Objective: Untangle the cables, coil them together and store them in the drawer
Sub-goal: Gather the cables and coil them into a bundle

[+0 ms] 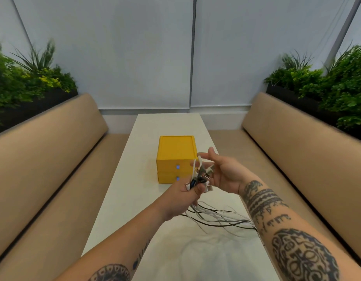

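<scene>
Head view shows both hands raised above the white worktop (123, 179), just in front of the yellow drawer box (176, 153). The left hand (179, 199) has its grip pressed together around the bundle of cables (216, 218) near the plug ends, and the loose lengths hang down and trail to the right over the worktop. The right hand (222, 173) is spread, palm turned inward, with the fingertips touching the cluster of plugs (204, 175) and one white loop.

To do this step well, the left hand should hold the plug ends even and firm, while the right hand slides along one strand at a time (not pulling several together, which I think tightens the knots). Both drawers look closed, so one must be opened before storing.
</scene>
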A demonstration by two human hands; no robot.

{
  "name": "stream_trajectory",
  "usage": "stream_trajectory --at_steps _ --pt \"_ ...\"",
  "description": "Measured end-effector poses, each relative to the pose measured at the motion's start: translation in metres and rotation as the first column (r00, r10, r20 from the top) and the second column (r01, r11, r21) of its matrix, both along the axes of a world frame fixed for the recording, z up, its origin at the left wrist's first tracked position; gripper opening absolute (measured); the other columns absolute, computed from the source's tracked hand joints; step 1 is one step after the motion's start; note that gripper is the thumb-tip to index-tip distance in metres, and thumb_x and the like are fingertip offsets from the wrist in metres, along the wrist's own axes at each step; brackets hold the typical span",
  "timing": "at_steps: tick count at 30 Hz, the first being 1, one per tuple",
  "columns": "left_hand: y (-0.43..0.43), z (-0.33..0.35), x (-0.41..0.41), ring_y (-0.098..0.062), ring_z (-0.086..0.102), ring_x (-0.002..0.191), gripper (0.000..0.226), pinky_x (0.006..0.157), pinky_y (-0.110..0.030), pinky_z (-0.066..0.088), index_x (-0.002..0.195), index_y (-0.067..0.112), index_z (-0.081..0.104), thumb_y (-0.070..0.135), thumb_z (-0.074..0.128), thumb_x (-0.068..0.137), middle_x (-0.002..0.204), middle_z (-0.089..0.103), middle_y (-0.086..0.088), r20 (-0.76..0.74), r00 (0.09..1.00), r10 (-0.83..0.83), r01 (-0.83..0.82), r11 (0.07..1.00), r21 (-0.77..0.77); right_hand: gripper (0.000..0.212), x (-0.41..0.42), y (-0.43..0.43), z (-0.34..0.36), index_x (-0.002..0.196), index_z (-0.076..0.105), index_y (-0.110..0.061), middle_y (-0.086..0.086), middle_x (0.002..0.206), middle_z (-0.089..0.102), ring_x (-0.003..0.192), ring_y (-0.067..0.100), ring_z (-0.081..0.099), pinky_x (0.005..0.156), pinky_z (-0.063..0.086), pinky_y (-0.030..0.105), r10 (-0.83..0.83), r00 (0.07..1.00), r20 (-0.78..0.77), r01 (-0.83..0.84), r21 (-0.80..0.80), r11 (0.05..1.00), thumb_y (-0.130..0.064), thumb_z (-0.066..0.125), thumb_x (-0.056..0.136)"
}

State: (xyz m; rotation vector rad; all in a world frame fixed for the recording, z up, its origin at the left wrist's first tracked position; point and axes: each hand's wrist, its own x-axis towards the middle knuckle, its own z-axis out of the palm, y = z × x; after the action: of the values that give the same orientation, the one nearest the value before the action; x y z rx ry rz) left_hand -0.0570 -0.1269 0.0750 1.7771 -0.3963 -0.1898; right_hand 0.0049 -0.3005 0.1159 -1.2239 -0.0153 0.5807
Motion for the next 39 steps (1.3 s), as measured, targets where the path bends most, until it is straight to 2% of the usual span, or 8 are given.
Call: stream_trajectory --at_steps 3,6,14,18,24,29,33,39 --pt "0.002 -0.003 0.001 -0.007 0.055 0.067 0.020 0.070 -0.029 0.049 0.103 0.040 0.062 0.054 0.056 0.090 0.073 0.060 0.014 -0.018 1.000 -0.017 0.018 0.998 0.062 0.025 -0.002 0.005 0.011 0.106 0.065 -0.010 0.006 0.100 0.071 0.071 0.014 0.065 0.060 0.053 0.026 -0.045 0.996 0.075 0.044 0.012 0.999 -0.027 0.065 0.087" --pt "0.002 0.002 -0.002 -0.008 0.057 0.067 0.025 0.067 -0.022 0.051 0.099 0.037 0.061 0.057 0.054 0.086 0.073 0.063 0.016 -0.022 1.000 -0.014 0.015 0.998 0.055 0.008 0.000 0.005 0.017 0.102 0.061 -0.012 0.004 0.091 0.071 0.060 0.010 0.063 0.052 0.047 0.021 -0.093 0.986 0.139 0.093 0.003 0.996 -0.016 0.063 0.095" --pt "0.001 0.006 -0.006 -0.009 0.054 0.060 0.020 0.058 -0.017 0.048 0.091 0.030 0.059 0.048 0.052 0.095 0.064 0.054 -0.001 -0.063 0.997 -0.035 0.038 0.998 0.046 0.046 -0.003 0.006 0.022 0.136 0.049 -0.015 0.000 0.085 0.069 0.065 0.013 0.060 0.053 0.044 0.023 -0.105 0.975 0.193 0.099 0.042 0.994 -0.015 0.066 0.092" --pt "-0.002 0.006 -0.006 -0.009 0.051 0.056 0.023 0.057 -0.018 0.049 0.089 0.024 0.061 0.042 0.051 0.099 0.060 0.049 0.000 -0.086 0.992 -0.090 0.097 0.992 0.078 0.043 -0.001 0.001 0.031 0.132 0.058 -0.017 -0.002 0.083 0.060 0.070 0.014 0.063 0.054 0.050 0.024 -0.010 0.969 0.247 0.013 -0.009 1.000 -0.014 0.067 0.091" --pt "-0.006 0.016 -0.005 -0.011 0.056 0.056 0.030 0.055 -0.016 0.046 0.090 0.019 0.061 0.048 0.053 0.094 0.062 0.053 -0.004 -0.149 0.986 -0.074 0.082 0.995 0.050 0.038 0.005 -0.006 0.038 0.122 0.051 -0.016 0.004 0.075 0.057 0.065 0.018 0.063 0.053 0.052 0.025 -0.030 0.905 0.425 0.111 -0.167 0.980 0.004 0.062 0.092" --pt "-0.011 0.020 -0.004 -0.017 0.053 0.058 0.026 0.053 -0.016 0.046 0.089 0.013 0.061 0.037 0.054 0.098 0.064 0.048 -0.009 -0.196 0.971 -0.136 0.143 0.989 0.026 0.035 0.006 -0.005 0.045 0.113 0.051 -0.020 0.001 0.071 0.048 0.060 0.017 0.054 0.059 0.043 0.030 0.194 0.819 0.540 0.000 -0.338 0.941 0.008 0.056 0.093" --pt "-0.016 0.018 -0.004 -0.019 0.047 0.060 0.023 0.053 -0.016 0.046 0.090 0.011 0.061 0.030 0.054 0.100 0.064 0.045 -0.007 -0.211 0.963 -0.168 0.178 0.983 0.032 0.033 0.005 -0.004 0.050 0.110 0.053 -0.021 -0.002 0.070 0.044 0.058 0.014 0.049 0.058 0.039 0.030 0.312 0.786 0.534 -0.074 -0.420 0.905 0.007 0.054 0.094" --pt "-0.018 0.016 0.000 -0.015 0.040 0.058 0.025 0.055 -0.022 0.046 0.092 0.011 0.060 0.034 0.054 0.100 0.061 0.041 -0.004 -0.227 0.962 -0.149 0.149 0.989 -0.016 0.003 0.006 -0.017 0.046 0.106 0.051 -0.015 0.007 0.084 0.054 0.069 0.017 0.050 0.062 0.042 0.028 0.190 0.829 0.527 -0.005 -0.333 0.943 -0.015 0.051 0.103"
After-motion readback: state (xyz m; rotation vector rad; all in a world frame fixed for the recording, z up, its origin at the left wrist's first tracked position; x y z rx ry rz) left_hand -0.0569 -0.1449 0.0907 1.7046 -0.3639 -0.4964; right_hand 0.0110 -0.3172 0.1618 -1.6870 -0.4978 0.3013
